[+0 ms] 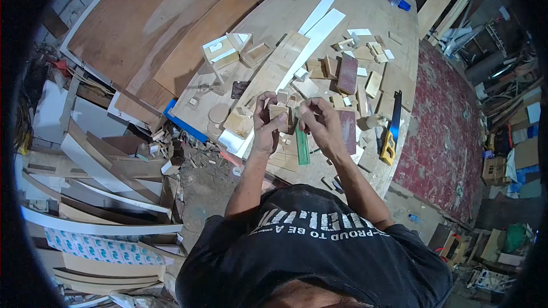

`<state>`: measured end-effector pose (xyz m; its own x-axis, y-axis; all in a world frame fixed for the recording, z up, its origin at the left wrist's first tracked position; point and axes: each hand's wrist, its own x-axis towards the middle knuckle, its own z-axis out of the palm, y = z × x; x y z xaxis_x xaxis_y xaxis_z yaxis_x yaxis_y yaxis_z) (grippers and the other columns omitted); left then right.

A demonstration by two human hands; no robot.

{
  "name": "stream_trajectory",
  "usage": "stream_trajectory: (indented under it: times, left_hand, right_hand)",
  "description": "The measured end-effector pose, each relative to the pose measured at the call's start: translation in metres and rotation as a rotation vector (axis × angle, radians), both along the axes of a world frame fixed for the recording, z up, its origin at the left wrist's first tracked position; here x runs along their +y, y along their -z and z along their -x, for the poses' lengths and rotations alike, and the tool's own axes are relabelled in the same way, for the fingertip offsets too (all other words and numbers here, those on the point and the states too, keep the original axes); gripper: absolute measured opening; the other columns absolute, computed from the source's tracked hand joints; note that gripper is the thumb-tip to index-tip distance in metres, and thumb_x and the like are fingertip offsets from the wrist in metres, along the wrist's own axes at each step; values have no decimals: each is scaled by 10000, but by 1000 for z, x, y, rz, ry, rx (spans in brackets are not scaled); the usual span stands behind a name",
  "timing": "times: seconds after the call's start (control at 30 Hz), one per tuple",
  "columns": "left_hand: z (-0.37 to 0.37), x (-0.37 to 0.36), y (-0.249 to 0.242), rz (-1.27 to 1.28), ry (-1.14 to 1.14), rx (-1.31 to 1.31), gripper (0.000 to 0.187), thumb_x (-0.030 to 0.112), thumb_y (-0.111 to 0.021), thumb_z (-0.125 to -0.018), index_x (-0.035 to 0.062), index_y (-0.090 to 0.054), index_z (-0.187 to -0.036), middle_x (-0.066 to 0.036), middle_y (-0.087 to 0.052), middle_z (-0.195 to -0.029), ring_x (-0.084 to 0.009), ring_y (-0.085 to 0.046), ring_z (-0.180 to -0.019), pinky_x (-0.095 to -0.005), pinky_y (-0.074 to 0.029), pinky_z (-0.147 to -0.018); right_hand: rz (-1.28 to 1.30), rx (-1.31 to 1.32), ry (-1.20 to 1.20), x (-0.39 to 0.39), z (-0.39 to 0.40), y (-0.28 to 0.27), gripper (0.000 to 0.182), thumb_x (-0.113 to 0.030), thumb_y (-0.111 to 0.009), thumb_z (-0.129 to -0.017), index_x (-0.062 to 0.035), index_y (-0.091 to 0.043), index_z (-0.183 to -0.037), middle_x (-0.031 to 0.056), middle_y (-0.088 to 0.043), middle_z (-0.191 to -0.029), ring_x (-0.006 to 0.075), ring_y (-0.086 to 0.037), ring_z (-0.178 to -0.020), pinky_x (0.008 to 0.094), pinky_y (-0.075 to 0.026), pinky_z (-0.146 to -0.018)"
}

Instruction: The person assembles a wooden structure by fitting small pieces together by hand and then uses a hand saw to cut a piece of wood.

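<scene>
Wooden piece [278, 117], clamped in left hand [266, 129] above surface [371, 5] near edge, likely steadied for right hand [322, 126]; that grip I can't tell.

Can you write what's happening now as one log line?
left hand: holds small wooden piece | right hand: close beside it, grip unclear | yellow-handled saw: on table
</scene>
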<state>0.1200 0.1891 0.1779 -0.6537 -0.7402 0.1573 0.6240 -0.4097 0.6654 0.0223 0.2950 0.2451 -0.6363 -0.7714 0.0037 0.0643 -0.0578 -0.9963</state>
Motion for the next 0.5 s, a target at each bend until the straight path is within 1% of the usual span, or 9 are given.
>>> stream_trajectory:
  times: [0.03, 0.1, 0.13, 0.17, 0.23, 0.3, 0.37, 0.4, 0.5]
  left_hand:
    - [-2, 3, 1, -24, 33, -21, 541, 2, -711, -769, 96, -466, -1241, -55, -549, -1128, -179, -563, -1037, -318, -470, -910]
    - [-2, 6, 9, -52, 46, -40, 524, 4, -708, -771, 93, -472, -1231, -56, -549, -1128, -178, -561, -1035, -316, -471, -905]
    - [-1, 8, 23, -85, 48, -58, 501, 5, -702, -777, 90, -478, -1217, -59, -550, -1126, -176, -562, -1034, -316, -473, -900]
    - [1, 11, 36, -119, 50, -76, 478, 7, -696, -782, 86, -484, -1202, -61, -551, -1124, -175, -563, -1034, -315, -476, -894]
    - [2, 24, 50, -186, 10, -60, 403, 48, -694, -828, 97, -510, -1183, -58, -607, -1077, -178, -614, -1001, -330, -505, -879]
    - [-2, 32, 65, -350, 73, -84, 379, 110, -699, -854, 119, -522, -1188, -45, -634, -1053, -188, -642, -972, -345, -540, -841]
    - [-8, 34, 77, -382, 123, -90, 377, 141, -695, -864, 130, -525, -1200, -40, -638, -1062, -189, -649, -967, -348, -553, -822]
    - [-10, 35, 80, -404, 181, -94, 376, 172, -690, -875, 141, -527, -1212, -34, -643, -1071, -191, -656, -961, -351, -565, -803]
    - [-12, 40, 86, -503, 184, -149, 366, 206, -675, -887, 154, -542, -1224, -25, -654, -1075, -188, -661, -949, -357, -568, -779]
  right_hand:
    - [-2, -2, -4, 2, 1, 3, 151, -131, -616, -952, 6, -594, -892, -1, -561, -672, 82, -546, -611, 243, -436, -557]
    - [-179, 258, -41, 6, 9, 19, 128, -118, -639, -940, -5, -599, -895, 4, -570, -706, 83, -551, -619, 261, -438, -548]
    - [-145, 546, 39, 5, 8, 30, 75, -67, -644, -915, -8, -602, -896, 38, -595, -726, 102, -562, -618, 278, -436, -534]
    - [-145, 547, 20, 5, 7, 40, 75, -67, -644, -915, -8, -602, -896, 38, -595, -726, 102, -562, -618, 278, -436, -534]
    - [-90, 801, 37, 7, 5, 50, 41, -18, -622, -884, 5, -599, -910, 87, -618, -737, 121, -572, -624, 293, -445, -543]
    - [-163, 813, -30, 11, 3, 57, 68, 25, -597, -846, 14, -599, -913, 127, -632, -757, 154, -600, -640, 297, -465, -568]
    - [-229, 550, -55, 13, 1, 78, 114, -9, -598, -819, 5, -588, -931, 165, -619, -702, 297, -589, -568, 366, -474, -562]
    - [-234, 485, -75, 12, 1, 82, 134, -37, -606, -833, 7, -578, -956, 190, -633, -725, 336, -611, -592, 375, -477, -563]
    - [-350, 595, -54, 8, 2, 93, 167, -47, -620, -828, 9, -568, -977, 213, -639, -749, 364, -633, -629, 390, -484, -578]
